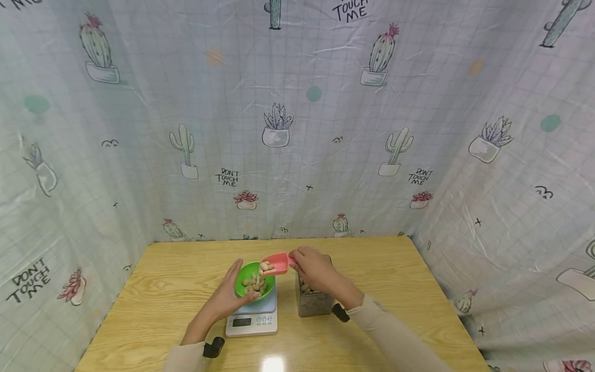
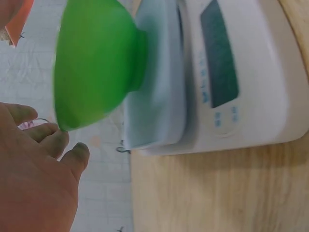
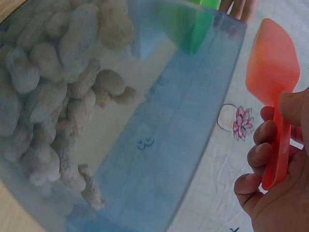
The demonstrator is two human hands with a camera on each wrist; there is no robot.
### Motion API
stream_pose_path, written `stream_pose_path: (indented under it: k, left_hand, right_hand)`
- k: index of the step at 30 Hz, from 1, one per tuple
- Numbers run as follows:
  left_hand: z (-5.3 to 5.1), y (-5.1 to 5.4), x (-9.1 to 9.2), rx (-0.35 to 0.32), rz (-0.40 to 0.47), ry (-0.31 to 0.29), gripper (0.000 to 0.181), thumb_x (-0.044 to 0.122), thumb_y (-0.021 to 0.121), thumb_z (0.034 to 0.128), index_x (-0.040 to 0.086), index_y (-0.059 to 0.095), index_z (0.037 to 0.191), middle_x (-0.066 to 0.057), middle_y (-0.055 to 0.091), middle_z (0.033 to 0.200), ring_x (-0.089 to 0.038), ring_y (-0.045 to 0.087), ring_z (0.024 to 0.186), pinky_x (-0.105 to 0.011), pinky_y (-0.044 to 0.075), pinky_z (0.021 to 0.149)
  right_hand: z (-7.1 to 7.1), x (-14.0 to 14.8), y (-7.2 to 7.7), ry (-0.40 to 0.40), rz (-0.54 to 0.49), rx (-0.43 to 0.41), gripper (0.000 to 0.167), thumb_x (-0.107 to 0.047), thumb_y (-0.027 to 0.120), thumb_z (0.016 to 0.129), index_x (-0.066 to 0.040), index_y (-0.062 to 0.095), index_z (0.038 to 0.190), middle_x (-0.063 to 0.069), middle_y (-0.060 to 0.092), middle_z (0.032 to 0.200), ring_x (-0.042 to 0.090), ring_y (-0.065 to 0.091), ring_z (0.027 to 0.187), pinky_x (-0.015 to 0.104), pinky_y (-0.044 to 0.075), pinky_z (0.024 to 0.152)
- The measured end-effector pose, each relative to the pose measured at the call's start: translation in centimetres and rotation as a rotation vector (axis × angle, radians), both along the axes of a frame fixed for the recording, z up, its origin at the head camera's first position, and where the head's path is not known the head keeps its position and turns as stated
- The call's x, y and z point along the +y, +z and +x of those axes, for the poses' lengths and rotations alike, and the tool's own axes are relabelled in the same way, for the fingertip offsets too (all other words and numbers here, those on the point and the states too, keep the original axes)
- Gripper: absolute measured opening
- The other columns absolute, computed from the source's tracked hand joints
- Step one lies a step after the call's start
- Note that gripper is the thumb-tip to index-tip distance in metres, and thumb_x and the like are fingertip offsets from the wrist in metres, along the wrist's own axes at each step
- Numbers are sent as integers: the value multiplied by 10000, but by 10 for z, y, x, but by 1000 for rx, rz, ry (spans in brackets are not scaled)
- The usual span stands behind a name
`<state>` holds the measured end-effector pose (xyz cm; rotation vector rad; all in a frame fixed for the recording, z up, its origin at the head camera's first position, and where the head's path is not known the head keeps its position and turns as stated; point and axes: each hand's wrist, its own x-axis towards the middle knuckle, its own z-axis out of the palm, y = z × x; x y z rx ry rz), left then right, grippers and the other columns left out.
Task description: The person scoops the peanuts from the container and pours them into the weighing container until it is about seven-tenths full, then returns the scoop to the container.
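Note:
My right hand (image 1: 313, 268) grips the handle of a pinkish-red scoop (image 3: 273, 63), with the thumb along the top and the fingers curled beneath. Several peanuts (image 1: 265, 267) sit at the scoop's front, which reaches over the right rim of a green bowl (image 2: 94, 63). More unshelled peanuts (image 1: 254, 284) lie inside the bowl. My left hand (image 1: 226, 294) is spread along the bowl's left and near side, fingers fairly straight, thumb by the near rim. Under the bowl is a white kitchen scale (image 2: 260, 72) with a pale blue platform; its display cannot be read.
Right of the scale stands a clear, deep container (image 1: 316, 306) partly filled with peanuts (image 3: 43, 96), below my right forearm. All of this is on a wood-grain table (image 1: 176, 274). A cactus-print curtain (image 1: 297, 170) hangs behind and along both sides.

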<state>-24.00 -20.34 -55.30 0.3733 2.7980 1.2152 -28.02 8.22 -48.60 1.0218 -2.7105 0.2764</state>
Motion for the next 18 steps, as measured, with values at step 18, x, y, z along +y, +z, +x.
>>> stream_pose_path:
  k: [18]
  left_hand:
    - [-4,-24,4,-14,28,44,1144,492,754,806,28,51,1581,-221,64,1642,-538,271,1419,-671,329,1080]
  right_hand:
    - [0,-26,4,6,116,3,164,-301,500,1034,-197,596,1117,-50,600,938,119,549,848,301,478,728]
